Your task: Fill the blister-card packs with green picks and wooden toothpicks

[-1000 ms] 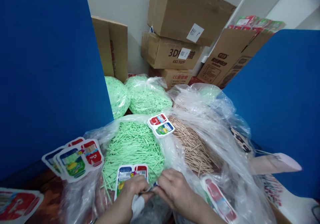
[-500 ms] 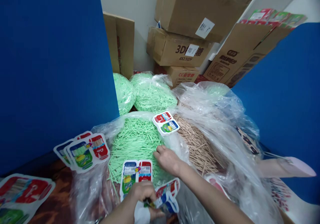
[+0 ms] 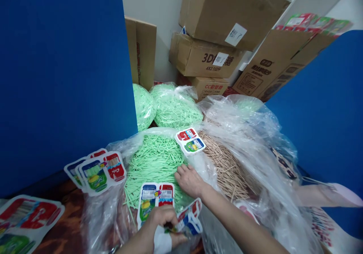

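My left hand (image 3: 163, 219), with a white wrap near the thumb, is closed around a printed cola-and-lemon packet (image 3: 193, 225) at the bottom centre. Its mouth gapes beside my fingers. My right hand (image 3: 188, 180) lies on thin light-green sticks (image 3: 154, 155) in an open clear bag, fingers curled together into the right side of the heap. Their tips are partly hidden. Just beyond my left hand, a flat two-part packet (image 3: 146, 201) rests on the green sticks. Another packet (image 3: 190, 141) lies between them and the brown sticks (image 3: 224, 165).
Several packets (image 3: 98, 172) overlap at the left, and one more (image 3: 28, 220) is nearer. Tied bags of green sticks (image 3: 177, 108) sit behind. Stacked cartons (image 3: 210, 57) stand against the wall. Blue panels (image 3: 65, 64) flank both sides. A pale pink scoop-like object (image 3: 326, 195) is at right.
The view has shifted slightly, so the surroundings appear a little further right. My right hand's fingers have shifted slightly on the green sticks. My left hand keeps its hold on the packet.
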{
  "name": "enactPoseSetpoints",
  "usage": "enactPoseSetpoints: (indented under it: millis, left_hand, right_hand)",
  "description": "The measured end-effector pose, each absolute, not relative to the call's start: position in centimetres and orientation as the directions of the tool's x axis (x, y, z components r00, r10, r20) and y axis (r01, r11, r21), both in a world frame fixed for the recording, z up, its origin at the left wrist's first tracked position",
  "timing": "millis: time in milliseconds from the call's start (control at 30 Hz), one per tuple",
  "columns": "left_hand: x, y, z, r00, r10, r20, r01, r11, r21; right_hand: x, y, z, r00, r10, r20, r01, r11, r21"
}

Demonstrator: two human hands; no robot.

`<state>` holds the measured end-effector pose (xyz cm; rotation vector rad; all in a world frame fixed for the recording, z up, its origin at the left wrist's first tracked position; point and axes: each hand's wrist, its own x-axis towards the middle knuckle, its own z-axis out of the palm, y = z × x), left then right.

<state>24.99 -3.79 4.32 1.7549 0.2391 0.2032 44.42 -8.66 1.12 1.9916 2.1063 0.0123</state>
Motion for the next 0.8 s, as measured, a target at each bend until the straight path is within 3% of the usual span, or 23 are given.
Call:
enactPoseSetpoints:
  millis: [333, 533, 600, 667, 733, 800]
  left_hand:
    - [24.6, -3.9, 4.7, 0.948, 0.317, -0.038, 0.085, -0.135, 0.987]
    - [24.8, -3.8, 2.8, 0.952, 0.304, 0.049, 0.015, -0.205, 0.979]
    - [25.0, -3.9, 1.9, 0.939, 0.34, 0.059, 0.017, -0.217, 0.976]
    - [25.3, -3.9, 1.1, 0.928, 0.363, 0.087, 0.0, -0.235, 0.972]
    - [25.4, -3.8, 0.5, 0.928, 0.352, 0.123, -0.034, -0.25, 0.968]
    - [25.4, -3.4, 0.1, 0.934, 0.326, 0.144, -0.056, -0.266, 0.962]
  right_hand:
    - [45.5, -9.4, 0.2, 0.04, 0.988, -0.147, 0.996, -0.027, 0.088]
    - [46.7, -9.7, 1.8, 0.121, 0.988, -0.091, 0.993, -0.121, 0.011]
    - [47.1, -10.0, 2.9, 0.171, 0.984, -0.045, 0.977, -0.175, -0.122]
    - [47.2, -10.2, 3.9, 0.237, 0.972, 0.004, 0.897, -0.217, -0.385]
    - [47.0, -10.3, 4.6, 0.302, 0.953, 0.001, 0.71, -0.224, -0.668]
    - [46.6, -10.3, 4.5, 0.339, 0.939, -0.053, 0.469, -0.218, -0.856]
